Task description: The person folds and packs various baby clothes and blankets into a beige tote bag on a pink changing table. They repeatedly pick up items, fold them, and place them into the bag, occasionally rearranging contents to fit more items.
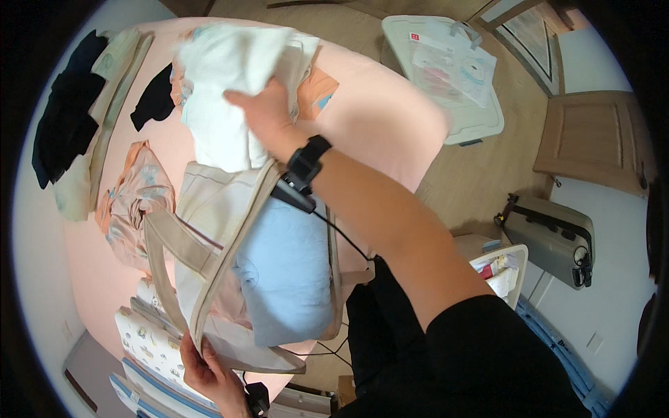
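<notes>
A fabric storage bag (209,183) with beige trim lies opened on the bed, and a folded light-blue quilt (287,271) fills it. The bag's trimmed edge is pinched in my left hand (211,373), near its lower corner. Farther up the bed, my right hand (269,117) holds a stack of folded white cloth (219,104). Its fingers are partly hidden by a fold, and the cloth's far edge is blurred. A beige strap handle (177,240) loops from the bag towards the left.
Around the bag on the pink bed sheet (387,115) lie a bunched peach printed cloth (138,209), black clothing (68,115) and folded printed fabric (149,339). A lidded plastic box (392,36) stands on the floor, near a suitcase (554,240) and a white bin (520,256).
</notes>
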A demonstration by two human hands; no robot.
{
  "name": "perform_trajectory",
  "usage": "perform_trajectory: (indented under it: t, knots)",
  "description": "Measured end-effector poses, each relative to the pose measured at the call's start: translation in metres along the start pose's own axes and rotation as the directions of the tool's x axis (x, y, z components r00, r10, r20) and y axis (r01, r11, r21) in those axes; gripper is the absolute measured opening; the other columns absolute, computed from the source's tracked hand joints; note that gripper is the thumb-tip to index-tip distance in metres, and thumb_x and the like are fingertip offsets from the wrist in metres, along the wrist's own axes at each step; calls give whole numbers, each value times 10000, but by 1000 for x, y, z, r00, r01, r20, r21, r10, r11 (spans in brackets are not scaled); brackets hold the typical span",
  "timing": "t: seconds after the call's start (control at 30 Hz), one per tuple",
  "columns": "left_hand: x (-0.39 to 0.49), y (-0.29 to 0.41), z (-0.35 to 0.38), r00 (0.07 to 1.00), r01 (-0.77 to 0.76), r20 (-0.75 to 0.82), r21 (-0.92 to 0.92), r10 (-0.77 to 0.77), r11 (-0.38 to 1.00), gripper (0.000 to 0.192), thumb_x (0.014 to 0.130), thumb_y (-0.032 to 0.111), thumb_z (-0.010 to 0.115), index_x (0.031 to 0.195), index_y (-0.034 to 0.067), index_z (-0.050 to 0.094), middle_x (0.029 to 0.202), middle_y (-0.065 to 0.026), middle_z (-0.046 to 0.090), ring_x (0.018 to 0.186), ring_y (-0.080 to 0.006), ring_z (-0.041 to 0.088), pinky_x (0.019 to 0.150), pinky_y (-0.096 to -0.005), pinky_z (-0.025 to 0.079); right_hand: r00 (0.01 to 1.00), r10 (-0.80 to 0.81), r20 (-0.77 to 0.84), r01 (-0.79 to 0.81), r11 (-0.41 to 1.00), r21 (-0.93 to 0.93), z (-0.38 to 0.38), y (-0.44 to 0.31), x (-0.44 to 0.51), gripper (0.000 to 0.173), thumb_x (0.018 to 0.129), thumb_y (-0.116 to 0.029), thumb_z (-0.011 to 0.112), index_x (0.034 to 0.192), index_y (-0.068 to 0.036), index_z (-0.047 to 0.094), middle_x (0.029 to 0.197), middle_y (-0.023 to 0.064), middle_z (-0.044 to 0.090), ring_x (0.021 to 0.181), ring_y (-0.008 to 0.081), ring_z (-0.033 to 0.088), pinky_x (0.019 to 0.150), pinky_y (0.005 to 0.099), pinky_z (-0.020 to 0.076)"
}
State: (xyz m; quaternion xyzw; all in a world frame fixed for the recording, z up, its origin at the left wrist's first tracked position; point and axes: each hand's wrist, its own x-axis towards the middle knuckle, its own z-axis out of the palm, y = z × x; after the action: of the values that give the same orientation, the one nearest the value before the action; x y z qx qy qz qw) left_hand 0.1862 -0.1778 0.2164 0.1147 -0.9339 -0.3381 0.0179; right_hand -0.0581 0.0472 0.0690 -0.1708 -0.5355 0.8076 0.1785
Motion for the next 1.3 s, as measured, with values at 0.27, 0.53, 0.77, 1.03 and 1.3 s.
perform_trajectory:
  t: [0.27, 0.53, 0.77, 1.03, 1.3]
  knots:
    - [0, -1, -2, 998, 14, 54, -8, -14, 1000, 256, 919, 40, 482, 1149, -67, 518, 962, -129, 625, 849, -135, 549, 780, -243, 432, 969, -196, 147, 160, 961, 227, -51, -33, -14, 367, 735, -76, 702, 1038, 70, 558, 965, 132, 635, 878, 215, 614, 779, 315, 491]
    - [-10, -12, -26, 999, -8, -42, -7, 8, 1000, 230, 922, 56, 487, 1096, -72, 566, 921, -105, 635, 828, -136, 559, 766, -238, 438, 994, -79, 79, 69, 991, 118, -15, -56, -31, 406, 756, -60, 696, 1093, 67, 508, 1018, 157, 606, 927, 237, 597, 773, 335, 501]
    - [-12, -25, -51, 996, -58, -65, -4, 57, 998, 230, 930, 72, 483, 1090, -71, 567, 898, -94, 634, 813, -120, 544, 745, -220, 423, 984, -153, 95, 160, 984, -72, -5, -89, -27, 361, 764, -136, 679, 1019, 99, 580, 940, 163, 651, 856, 235, 607, 765, 320, 459]
    - [-12, -29, -62, 996, -78, -44, 102, 83, 992, 237, 934, 73, 478, 1099, -73, 564, 898, -103, 639, 813, -119, 551, 738, -225, 431, 961, -267, 78, 267, 964, 10, 1, -94, -7, 329, 761, -65, 660, 1037, 89, 572, 943, 134, 647, 856, 208, 608, 759, 301, 473]
    - [-5, -29, -53, 995, -96, 15, 87, 96, 992, 245, 935, 63, 466, 1120, -71, 552, 931, -121, 638, 840, -132, 566, 770, -238, 439, 998, 62, 31, -67, 985, 161, -35, -35, -10, 407, 751, -47, 691, 1095, 65, 505, 1040, 161, 595, 920, 251, 595, 755, 340, 505]
